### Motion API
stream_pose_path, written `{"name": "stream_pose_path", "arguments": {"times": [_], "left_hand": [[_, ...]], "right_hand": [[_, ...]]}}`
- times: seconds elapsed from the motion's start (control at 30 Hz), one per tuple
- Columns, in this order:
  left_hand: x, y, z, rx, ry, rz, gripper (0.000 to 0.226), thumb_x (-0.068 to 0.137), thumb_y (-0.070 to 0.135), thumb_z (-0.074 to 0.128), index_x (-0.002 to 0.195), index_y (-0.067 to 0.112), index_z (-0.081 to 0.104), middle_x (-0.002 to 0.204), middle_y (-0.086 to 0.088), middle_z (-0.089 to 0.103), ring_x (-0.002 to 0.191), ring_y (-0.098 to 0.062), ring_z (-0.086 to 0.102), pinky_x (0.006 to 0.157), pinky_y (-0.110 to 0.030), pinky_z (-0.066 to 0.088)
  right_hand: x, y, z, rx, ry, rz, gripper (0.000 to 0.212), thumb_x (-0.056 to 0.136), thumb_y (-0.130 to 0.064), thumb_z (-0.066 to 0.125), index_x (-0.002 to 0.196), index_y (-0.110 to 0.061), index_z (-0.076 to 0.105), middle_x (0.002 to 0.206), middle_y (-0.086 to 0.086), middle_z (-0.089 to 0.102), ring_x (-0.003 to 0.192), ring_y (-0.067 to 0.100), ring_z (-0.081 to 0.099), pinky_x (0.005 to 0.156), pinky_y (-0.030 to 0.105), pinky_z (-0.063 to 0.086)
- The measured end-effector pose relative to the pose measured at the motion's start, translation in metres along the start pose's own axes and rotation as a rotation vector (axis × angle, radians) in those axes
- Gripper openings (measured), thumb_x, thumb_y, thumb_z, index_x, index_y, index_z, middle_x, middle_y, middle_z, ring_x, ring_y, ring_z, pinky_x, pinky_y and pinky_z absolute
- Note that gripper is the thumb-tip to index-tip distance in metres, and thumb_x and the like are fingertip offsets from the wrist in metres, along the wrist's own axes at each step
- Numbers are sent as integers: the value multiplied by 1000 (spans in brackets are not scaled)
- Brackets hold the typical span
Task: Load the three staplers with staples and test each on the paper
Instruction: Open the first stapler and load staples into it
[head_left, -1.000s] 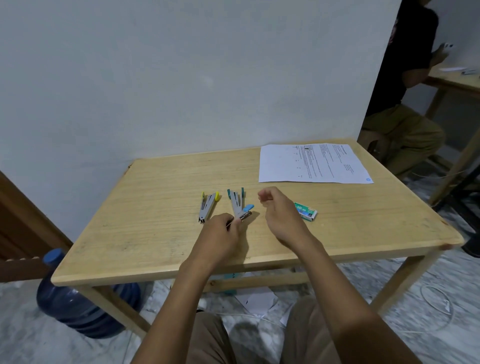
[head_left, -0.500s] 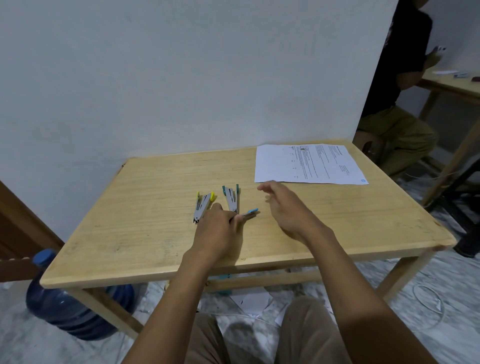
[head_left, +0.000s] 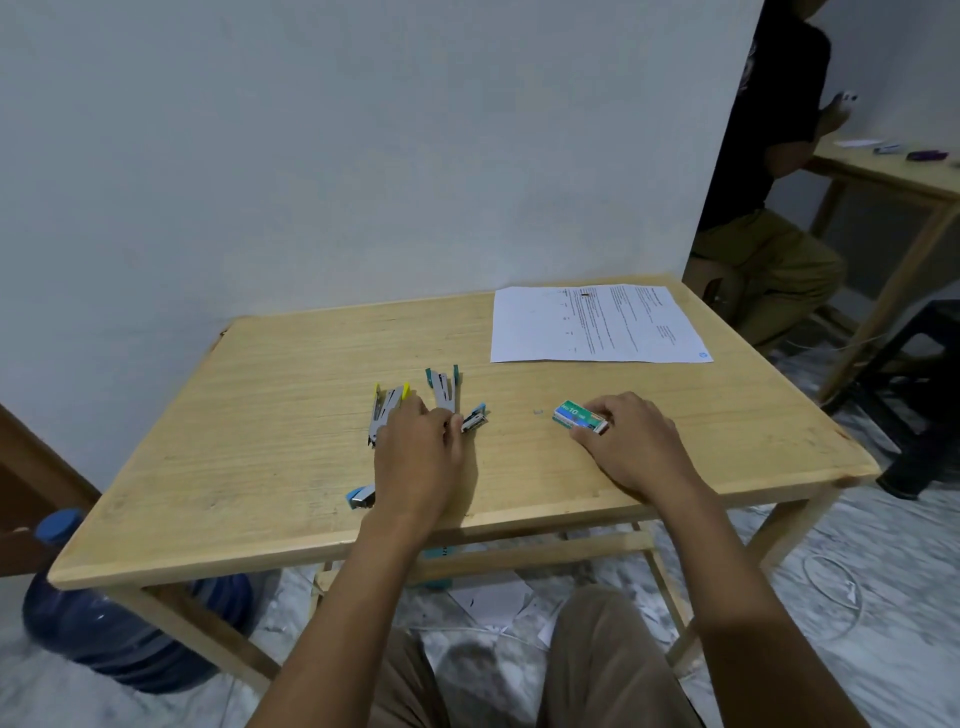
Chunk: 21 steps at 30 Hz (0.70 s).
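My right hand (head_left: 631, 449) pinches the green staple box (head_left: 574, 414) on the bench (head_left: 249, 441), with the thumb on its near side and fingers curled over its right end. My left hand (head_left: 418, 460) lies palm down over the blue stapler (head_left: 474, 419); whether its fingers grip it I cannot tell. The yellow stapler (head_left: 387, 410) and teal stapler (head_left: 445, 391) lie just beyond my left fingers, and the paper (head_left: 597, 325) lies farther back.

A blue water jug (head_left: 104, 623) stands beside the wooden table (head_left: 260, 415).
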<state>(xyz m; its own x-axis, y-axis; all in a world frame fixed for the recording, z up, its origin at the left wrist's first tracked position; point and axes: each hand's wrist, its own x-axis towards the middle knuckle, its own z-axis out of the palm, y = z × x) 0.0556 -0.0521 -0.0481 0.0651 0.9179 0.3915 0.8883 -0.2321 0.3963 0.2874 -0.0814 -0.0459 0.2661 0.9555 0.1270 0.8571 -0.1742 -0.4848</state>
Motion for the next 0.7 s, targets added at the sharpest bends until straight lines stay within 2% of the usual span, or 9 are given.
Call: {"name": "stream_pose_path", "arguments": {"times": [0.07, 0.1, 0.2, 0.27, 0.37, 0.5, 0.6, 0.7], "left_hand": [[-8, 13, -3, -76, 72, 80, 27, 96, 32, 57, 105, 14, 73, 94, -6, 58, 90, -23, 53, 74, -33, 41], [-12, 20, -2, -126, 47, 122, 28, 95, 34, 58, 111, 15, 71, 98, -5, 58, 93, -22, 54, 76, -34, 44], [-20, 37, 11, -224, -188, 179, 43, 94, 45, 55, 132, 24, 58, 115, 1, 52, 105, -14, 51, 84, -29, 46], [-18, 46, 23, -192, -283, 188, 55, 93, 51, 54, 140, 24, 49, 119, 0, 50, 109, -16, 50, 87, -32, 46], [-13, 58, 34, -133, -329, 205, 58, 93, 52, 51, 143, 23, 44, 120, -2, 49, 110, -22, 46, 91, -40, 44], [-8, 65, 39, -151, -304, 209, 46, 95, 51, 49, 135, 29, 53, 114, 1, 52, 105, -20, 46, 87, -39, 43], [-7, 64, 41, -173, -300, 198, 44, 94, 53, 50, 132, 31, 56, 107, 4, 52, 99, -17, 44, 82, -35, 42], [-6, 62, 41, -202, -302, 198, 44, 93, 53, 52, 130, 31, 58, 99, 7, 49, 95, -15, 43, 78, -33, 39]], "right_hand": [[1, 4, -7, 26, -84, -74, 37, 92, -42, 61, 127, -32, 60, 118, -11, 57, 110, 14, 50, 94, 36, 41], [1, 7, -11, 24, -142, -130, 37, 93, -41, 61, 129, -33, 59, 115, -14, 54, 110, 12, 48, 95, 35, 41], [4, 17, -23, 32, -289, -244, 38, 95, -35, 61, 133, -33, 57, 117, -15, 52, 113, 10, 46, 99, 34, 41], [4, 22, -26, 66, -314, -266, 39, 94, -32, 63, 133, -31, 57, 118, -14, 53, 114, 10, 46, 98, 29, 42], [0, 26, -25, 140, -288, -272, 41, 93, -29, 66, 133, -29, 57, 118, -14, 54, 115, 9, 48, 98, 25, 41], [-9, 37, -18, 254, -155, -189, 44, 85, -38, 72, 125, -31, 55, 118, -18, 52, 117, 5, 47, 103, 34, 43], [-13, 38, -13, 232, -61, -149, 34, 82, -43, 73, 109, -29, 58, 119, -15, 52, 116, 7, 43, 101, 36, 43], [-13, 37, -11, 204, -75, -125, 26, 82, -46, 72, 102, -33, 65, 132, -13, 50, 126, 7, 37, 107, 39, 38]]}}
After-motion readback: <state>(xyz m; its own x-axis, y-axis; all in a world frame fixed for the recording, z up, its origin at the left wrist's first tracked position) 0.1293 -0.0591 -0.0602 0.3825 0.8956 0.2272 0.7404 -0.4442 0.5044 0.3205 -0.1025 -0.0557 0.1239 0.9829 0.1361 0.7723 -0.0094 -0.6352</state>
